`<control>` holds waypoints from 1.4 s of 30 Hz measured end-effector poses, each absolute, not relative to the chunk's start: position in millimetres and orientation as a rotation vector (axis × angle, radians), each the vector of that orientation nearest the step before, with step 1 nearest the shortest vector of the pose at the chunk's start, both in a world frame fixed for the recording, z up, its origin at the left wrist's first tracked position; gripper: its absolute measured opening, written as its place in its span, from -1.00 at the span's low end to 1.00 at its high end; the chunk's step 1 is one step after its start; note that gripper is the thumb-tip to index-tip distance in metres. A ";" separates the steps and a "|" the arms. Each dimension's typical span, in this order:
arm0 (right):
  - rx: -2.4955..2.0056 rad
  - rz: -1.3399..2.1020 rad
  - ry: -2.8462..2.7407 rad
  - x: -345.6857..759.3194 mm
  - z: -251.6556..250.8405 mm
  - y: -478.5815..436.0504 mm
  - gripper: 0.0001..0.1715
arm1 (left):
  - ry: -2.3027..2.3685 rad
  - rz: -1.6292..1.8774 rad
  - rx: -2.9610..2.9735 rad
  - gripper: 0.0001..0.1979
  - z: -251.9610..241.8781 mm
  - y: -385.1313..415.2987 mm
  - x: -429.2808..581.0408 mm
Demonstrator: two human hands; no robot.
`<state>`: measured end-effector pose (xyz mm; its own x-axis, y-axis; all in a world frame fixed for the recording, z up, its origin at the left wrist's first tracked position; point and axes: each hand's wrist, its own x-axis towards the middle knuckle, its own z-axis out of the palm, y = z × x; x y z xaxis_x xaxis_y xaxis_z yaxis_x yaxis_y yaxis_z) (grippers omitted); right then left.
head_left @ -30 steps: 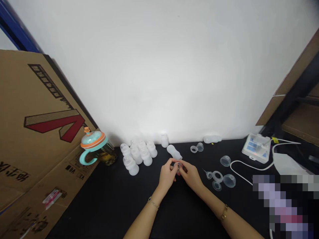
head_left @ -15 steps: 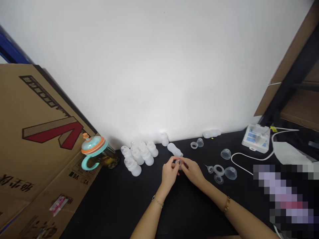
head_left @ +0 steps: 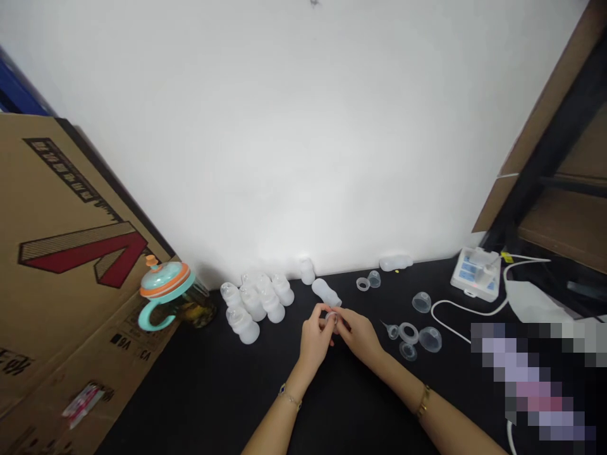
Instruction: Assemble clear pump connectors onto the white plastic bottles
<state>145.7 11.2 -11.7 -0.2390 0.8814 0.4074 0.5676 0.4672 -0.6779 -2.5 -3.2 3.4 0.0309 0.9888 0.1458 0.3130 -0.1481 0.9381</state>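
My left hand [head_left: 315, 339] and my right hand [head_left: 360, 335] meet over the black table [head_left: 213, 392], fingertips pinched together on a small clear plastic part [head_left: 332, 317] held between them. Just beyond the hands a frosted white bottle [head_left: 325, 292] lies on its side. A cluster of several upright white bottles [head_left: 253, 303] stands to the left of my hands. Clear rings and domed caps [head_left: 411, 333] lie to the right of my right hand.
A large cardboard box [head_left: 61, 278] leans at the left, with a teal and orange handled cup [head_left: 165, 292] beside it. A white device [head_left: 474, 273] with a white tube sits at the far right. A white wall rises behind the table.
My hands stay together on the small clear part, with slight finger shifts. The view has tilted and drifted a little, so everything sits slightly further left.
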 end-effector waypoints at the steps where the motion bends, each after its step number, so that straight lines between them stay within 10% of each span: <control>1: -1.197 0.499 -1.920 145.8 -11.3 10.9 -0.58 | 1.338 1.158 1.535 -0.72 2.9 -2.8 -2.2; 42: -1.150 0.704 -1.751 144.8 5.6 5.6 -0.61 | 1.356 1.196 1.555 -0.67 2.8 -5.6 1.0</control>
